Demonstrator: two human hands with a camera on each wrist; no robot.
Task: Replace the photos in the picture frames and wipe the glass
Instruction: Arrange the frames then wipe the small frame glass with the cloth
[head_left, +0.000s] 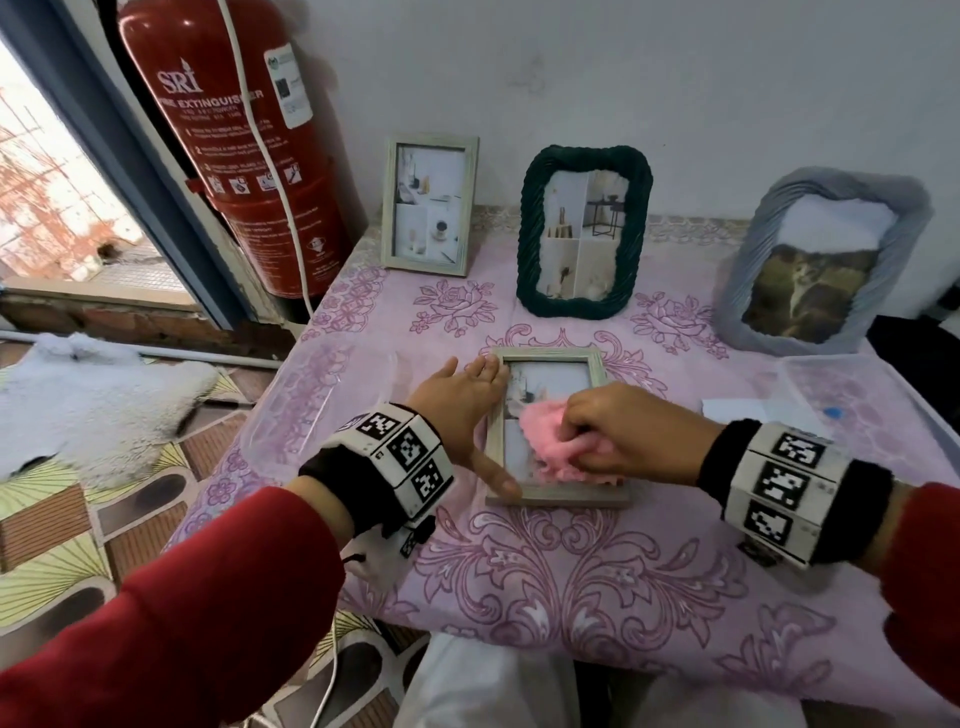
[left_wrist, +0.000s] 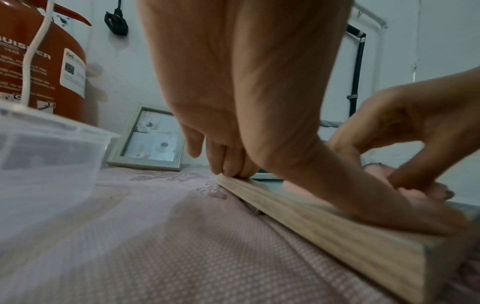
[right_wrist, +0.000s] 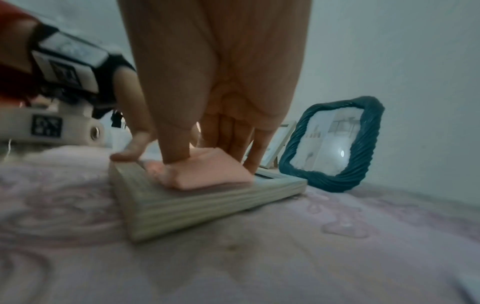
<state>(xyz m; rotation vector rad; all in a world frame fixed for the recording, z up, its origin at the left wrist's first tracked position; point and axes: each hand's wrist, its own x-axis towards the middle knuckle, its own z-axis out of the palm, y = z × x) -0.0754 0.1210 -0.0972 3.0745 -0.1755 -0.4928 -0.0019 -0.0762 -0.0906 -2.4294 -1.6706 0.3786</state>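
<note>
I am pressing my left hand (head_left: 460, 410), fingers straight, on the wooden frame (head_left: 550, 496) lying flat on the table (head_left: 571, 587), while my right hand (head_left: 631, 434) is pinching the pink cloth (head_left: 545, 436) against its glass. Judging by the three frames standing behind, this wipe is under way and more may be waiting.

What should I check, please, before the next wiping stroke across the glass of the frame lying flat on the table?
1. Flat wooden frame lies flat on the tablecloth: ok.
2. Left hand steadies the frame's left edge, thumb at its near corner: ok.
3. Right hand grips the pink cloth on the glass: ok.
4. Cloth covers the lower glass; upper glass not yet covered: not ok.
5. Glass free of smears: cannot tell.
6. Green frame stands apart from the stroke path: ok.
</note>
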